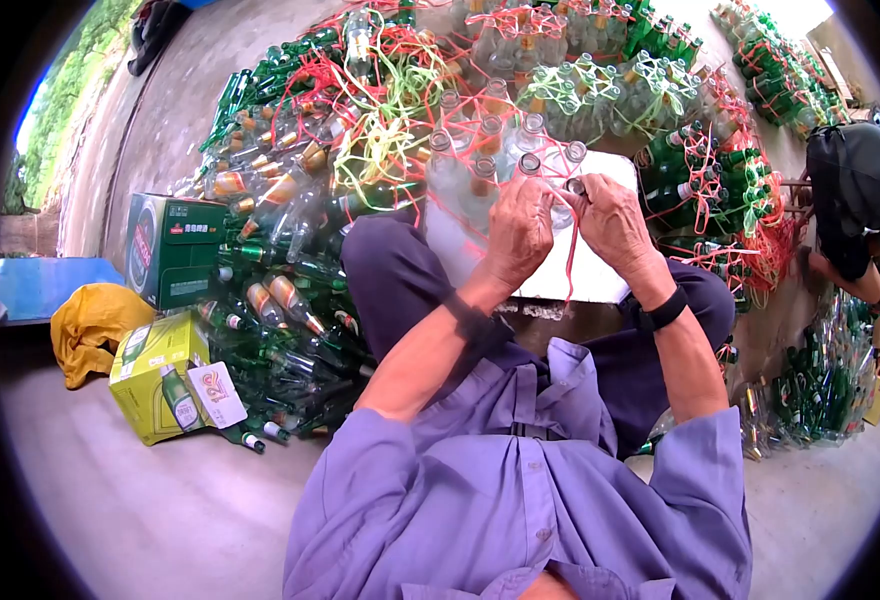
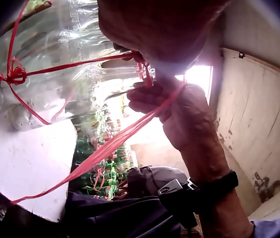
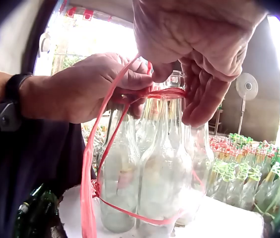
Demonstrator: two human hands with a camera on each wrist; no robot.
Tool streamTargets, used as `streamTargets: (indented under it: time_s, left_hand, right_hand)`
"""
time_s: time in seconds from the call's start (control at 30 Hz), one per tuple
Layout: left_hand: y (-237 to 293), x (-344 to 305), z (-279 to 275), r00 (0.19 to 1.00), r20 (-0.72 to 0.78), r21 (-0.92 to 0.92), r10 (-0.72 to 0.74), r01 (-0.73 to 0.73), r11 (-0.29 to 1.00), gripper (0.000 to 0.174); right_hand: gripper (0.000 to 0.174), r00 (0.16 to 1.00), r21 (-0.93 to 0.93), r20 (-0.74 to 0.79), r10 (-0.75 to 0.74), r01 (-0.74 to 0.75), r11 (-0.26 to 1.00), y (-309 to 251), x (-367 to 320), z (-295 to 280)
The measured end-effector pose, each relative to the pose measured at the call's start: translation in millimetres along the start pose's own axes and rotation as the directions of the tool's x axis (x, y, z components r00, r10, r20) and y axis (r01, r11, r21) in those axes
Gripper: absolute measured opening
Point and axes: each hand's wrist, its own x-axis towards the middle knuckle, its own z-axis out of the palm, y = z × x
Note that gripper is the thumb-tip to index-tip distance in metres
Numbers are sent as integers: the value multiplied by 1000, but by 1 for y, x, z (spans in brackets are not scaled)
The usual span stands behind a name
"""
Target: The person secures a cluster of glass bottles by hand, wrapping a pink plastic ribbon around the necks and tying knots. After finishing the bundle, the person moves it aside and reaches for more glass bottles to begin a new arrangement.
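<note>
Several clear glass bottles (image 1: 480, 190) (image 3: 162, 173) stand grouped on a white board (image 1: 600, 260) between the person's knees. Pink-red plastic twine (image 3: 172, 93) is wound round the bottle necks, and a lower strand circles the bodies. The left hand (image 1: 520, 228) (image 3: 88, 88) pinches twine at the near necks. Close beside it, the right hand (image 1: 612, 225) (image 2: 187, 111) has its fingers curled at the neck of the near right bottle, pinching twine. A loose twine tail (image 1: 572, 262) (image 2: 115, 144) hangs from between the hands over the board.
Tied green and clear bottles (image 1: 680, 200) stand beyond and to the right. Loose bottles (image 1: 290, 290) lie heaped at left, beside a green carton (image 1: 188, 240), a yellow-green box (image 1: 155, 375) and yellow cloth (image 1: 95, 325). Another person (image 1: 855, 190) is at far right; a fan (image 3: 245, 88) stands behind.
</note>
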Motion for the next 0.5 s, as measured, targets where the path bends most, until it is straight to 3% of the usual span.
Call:
streamTargets:
  time_s: [0.23,0.5]
  left_hand:
    - [0,0,0,1000,17,-3,-6,6,1000,4]
    - [3,6,1,999,50,-24,-15,16,1000,4]
  right_hand:
    - [31,987,54,-156,25,-17,998,-5,-6,8]
    - [39,984,38,-87,153,-150,988,1,-2,6]
